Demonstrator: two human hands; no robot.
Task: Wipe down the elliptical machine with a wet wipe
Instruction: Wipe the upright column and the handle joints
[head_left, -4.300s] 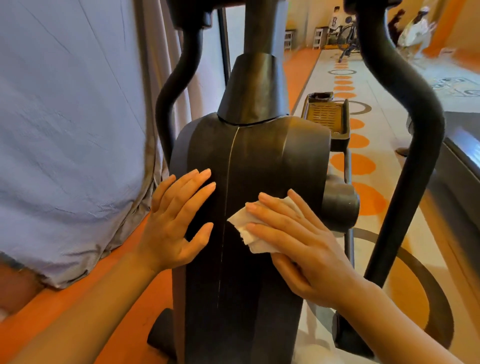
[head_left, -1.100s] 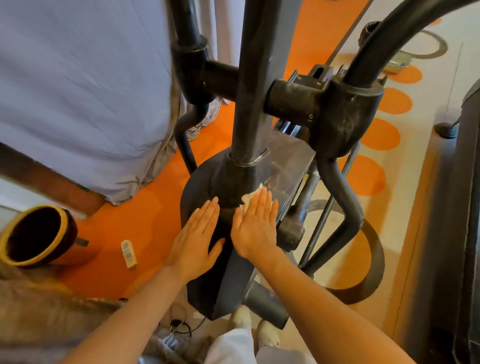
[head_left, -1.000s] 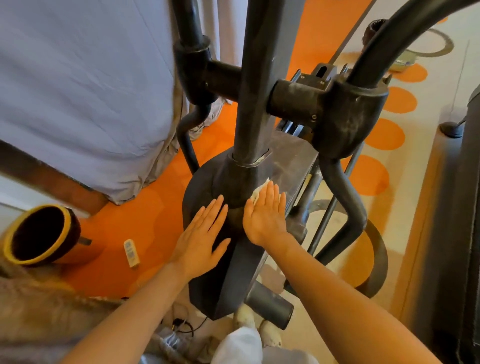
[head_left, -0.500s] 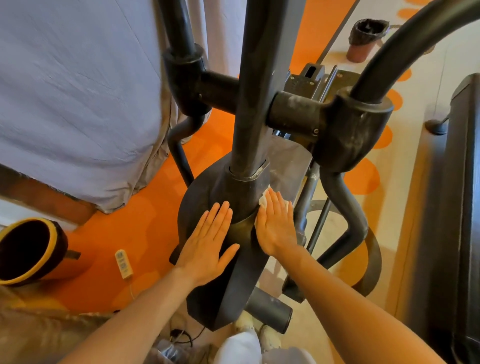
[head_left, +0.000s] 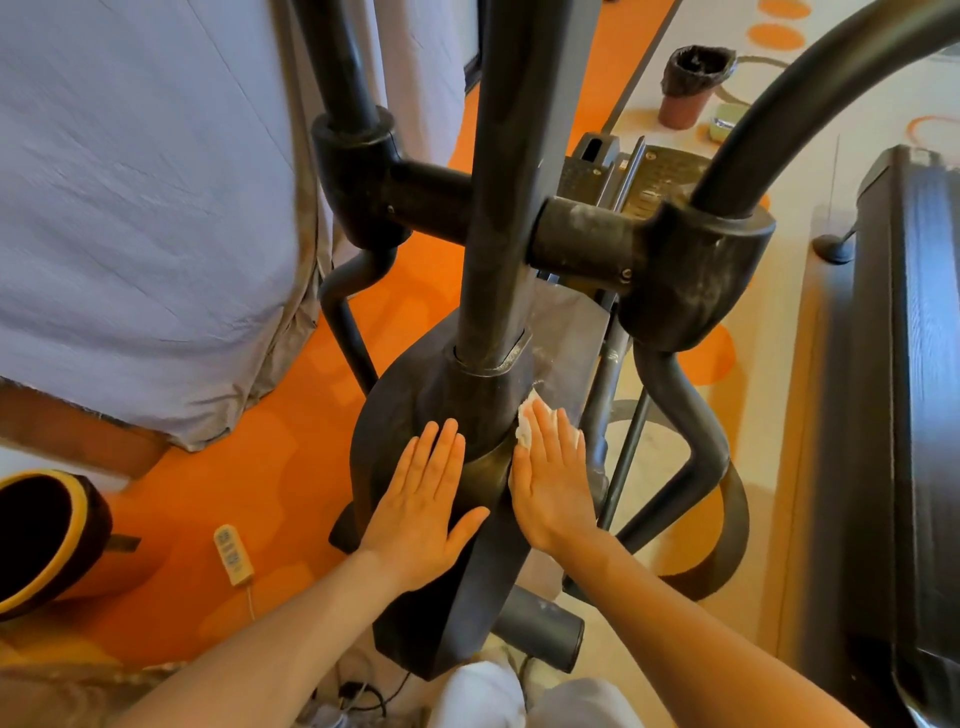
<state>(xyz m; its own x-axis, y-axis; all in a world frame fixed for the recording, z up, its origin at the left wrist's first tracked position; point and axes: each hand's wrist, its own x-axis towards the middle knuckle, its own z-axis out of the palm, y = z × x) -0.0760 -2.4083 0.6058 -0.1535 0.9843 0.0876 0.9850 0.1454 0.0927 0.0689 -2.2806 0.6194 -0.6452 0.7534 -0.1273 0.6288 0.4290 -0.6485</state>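
I look down on the dark grey elliptical machine (head_left: 400, 415), its central post rising toward me. My left hand (head_left: 423, 499) lies flat on the left side of the rounded housing, fingers straight. My right hand (head_left: 553, 483) presses flat on the right side of the housing, fingers straight. A white wet wipe (head_left: 525, 428) is under its fingers; only a crumpled edge shows by the fingertips, at the base of the post's collar.
A grey fabric cover (head_left: 140, 208) hangs at left over orange floor. A black and yellow tub (head_left: 41, 540) and a small remote (head_left: 232, 556) lie at lower left. The swing arms (head_left: 696, 280) cross overhead. A treadmill (head_left: 904, 415) stands right. A lined bin (head_left: 693, 83) sits far back.
Since 4.3 s ago my view rose from close on the housing to high above it. In the last second my right hand slid the wipe forward and right along the housing; the left hand stayed flat.
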